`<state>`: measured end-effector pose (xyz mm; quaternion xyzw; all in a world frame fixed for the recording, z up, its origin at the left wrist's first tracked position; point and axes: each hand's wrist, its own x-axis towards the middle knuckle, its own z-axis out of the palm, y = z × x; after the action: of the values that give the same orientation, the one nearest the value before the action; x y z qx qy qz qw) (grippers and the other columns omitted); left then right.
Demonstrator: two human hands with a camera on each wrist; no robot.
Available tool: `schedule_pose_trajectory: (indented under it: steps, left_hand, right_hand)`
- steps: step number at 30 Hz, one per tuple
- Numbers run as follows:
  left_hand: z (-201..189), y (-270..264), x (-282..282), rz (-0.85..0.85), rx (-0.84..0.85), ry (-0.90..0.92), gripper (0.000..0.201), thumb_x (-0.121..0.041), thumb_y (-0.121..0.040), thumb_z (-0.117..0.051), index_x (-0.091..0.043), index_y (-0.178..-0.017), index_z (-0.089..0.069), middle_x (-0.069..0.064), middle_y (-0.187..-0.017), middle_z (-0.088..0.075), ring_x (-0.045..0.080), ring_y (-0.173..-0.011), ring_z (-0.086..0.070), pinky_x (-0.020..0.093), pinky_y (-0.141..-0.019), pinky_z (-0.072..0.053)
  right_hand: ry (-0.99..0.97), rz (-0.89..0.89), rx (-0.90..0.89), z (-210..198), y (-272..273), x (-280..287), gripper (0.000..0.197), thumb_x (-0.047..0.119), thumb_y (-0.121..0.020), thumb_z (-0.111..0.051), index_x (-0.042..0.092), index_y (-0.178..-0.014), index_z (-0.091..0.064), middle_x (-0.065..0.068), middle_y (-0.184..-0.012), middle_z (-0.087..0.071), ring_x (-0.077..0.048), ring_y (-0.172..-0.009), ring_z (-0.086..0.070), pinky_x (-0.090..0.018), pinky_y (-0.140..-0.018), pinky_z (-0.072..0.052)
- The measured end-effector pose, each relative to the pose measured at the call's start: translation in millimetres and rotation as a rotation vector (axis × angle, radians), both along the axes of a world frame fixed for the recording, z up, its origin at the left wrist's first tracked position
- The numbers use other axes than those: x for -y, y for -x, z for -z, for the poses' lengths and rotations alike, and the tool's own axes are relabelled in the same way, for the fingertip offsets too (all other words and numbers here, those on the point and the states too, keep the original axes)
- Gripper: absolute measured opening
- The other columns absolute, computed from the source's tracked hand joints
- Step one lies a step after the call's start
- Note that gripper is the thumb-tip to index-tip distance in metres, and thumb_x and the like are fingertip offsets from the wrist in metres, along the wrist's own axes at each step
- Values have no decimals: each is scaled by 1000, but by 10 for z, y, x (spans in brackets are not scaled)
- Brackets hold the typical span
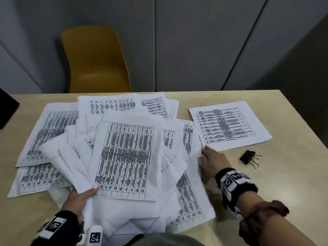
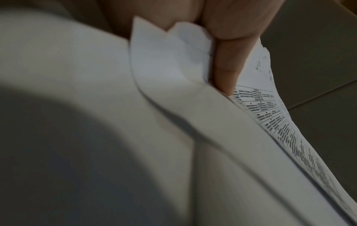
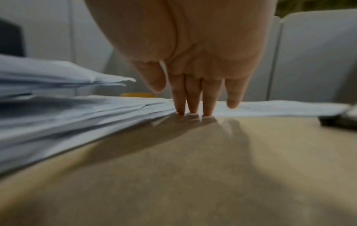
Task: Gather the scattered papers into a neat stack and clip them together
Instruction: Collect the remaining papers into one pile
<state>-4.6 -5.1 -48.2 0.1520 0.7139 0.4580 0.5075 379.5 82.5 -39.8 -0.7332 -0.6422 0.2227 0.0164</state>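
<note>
While the left hand (image 1: 79,197) pinches a fanned sheaf of papers (image 1: 124,157) at lower centre, the right hand (image 1: 213,162), grip spread flat, fingertips (image 3: 193,110) touch the pile's right edge. Bare bench (image 1: 284,183) surrounds the binder clip (image 1: 248,158) at right.

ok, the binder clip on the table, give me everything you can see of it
The binder clip is black, apparently metal, with two thin wire handles that stick out toward the table's right edge. It lies on its side on the beige table, near the right side, just in front of the lone printed sheet and to the right of the right hand. Nothing touches it but the table; it holds no paper. Whether its jaws are fully closed is too small to tell.
</note>
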Motion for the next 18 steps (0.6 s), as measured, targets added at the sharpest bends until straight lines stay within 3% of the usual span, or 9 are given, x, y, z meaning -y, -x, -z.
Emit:
schedule_pose_trajectory:
  steps: [2,4,5,8,11,12,15,18]
  left_hand:
    - [-13,-9,-1,2,11,-14,14,4,-86,-55,6,-99,-60,-7,-44,-64,28,-74,-53,42,-98,-37]
    - [-16,-14,9,1,12,-3,19,4,-86,-55,10,-104,-59,-7,-43,-63,26,-70,-52,42,-97,-37]
    - [5,-8,16,-6,11,-3,26,4,-85,-56,12,-110,-57,-6,-43,-64,27,-72,-52,41,-96,-37]
    - [58,20,10,-13,3,-8,32,6,-85,-56,14,-115,-54,-3,-48,-65,30,-77,-54,43,-94,-39]
    - [102,53,3,1,-6,-13,31,8,-84,-56,14,-114,-54,-5,-48,-66,28,-77,-54,40,-90,-40]
    - [101,56,0,11,-11,-15,31,8,-84,-56,13,-114,-54,-6,-47,-66,28,-79,-55,39,-93,-39]
    - [129,76,-8,27,-6,-12,28,8,-83,-57,10,-110,-57,-6,-51,-68,27,-79,-60,42,-96,-40]
    - [134,81,-14,50,-17,-18,18,9,-83,-56,4,-100,-60,-7,-53,-69,21,-65,-65,34,-81,-44]
  right_hand:
    - [-145,357,-224,-78,-64,-28,38,25,-89,-45,8,-121,-56,-18,-129,-55,-32,-114,-55,-32,-93,-42]
    - [-165,698,-292,-130,-144,-162,44,20,-85,-59,4,-124,-47,-23,-133,-43,-38,-118,-48,-40,-96,-41]
    - [-97,766,-245,-146,-162,-227,56,24,-82,-64,3,-129,-41,-24,-137,-36,-40,-124,-41,-44,-100,-38]
    - [125,554,7,-106,-114,-395,79,47,-75,-67,7,-135,-35,-19,-147,-26,-39,-134,-26,-48,-107,-30]
    - [169,385,161,-51,0,-490,83,52,-75,-62,7,-138,-32,-15,-151,-21,-36,-140,-18,-50,-110,-23]
    - [162,353,194,-68,33,-506,83,51,-75,-61,6,-138,-31,-14,-151,-23,-35,-139,-20,-50,-109,-24]
    - [124,254,251,-86,96,-527,69,41,-76,-57,3,-131,-39,-15,-134,-43,-33,-124,-45,-42,-95,-41]
    - [100,145,350,-130,103,-548,46,33,-84,-52,5,-120,-50,-14,-121,-57,-31,-108,-59,-37,-84,-48]
